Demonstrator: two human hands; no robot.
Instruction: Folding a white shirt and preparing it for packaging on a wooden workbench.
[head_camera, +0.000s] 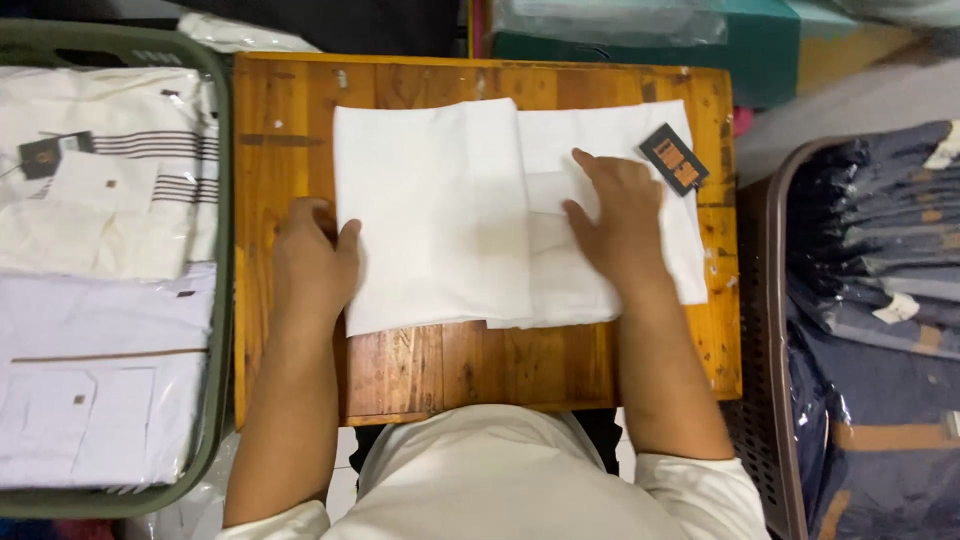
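Here, white garment (440, 215) folded flat, both hands (312, 262) pressing.

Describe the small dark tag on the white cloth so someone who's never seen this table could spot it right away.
Start at the wooden table in the middle, where a folded white garment lies. Go to the garment's far right corner, just beyond the right hand. The tag is a small black rectangle with orange markings, lying tilted, the only dark thing on the white fabric.
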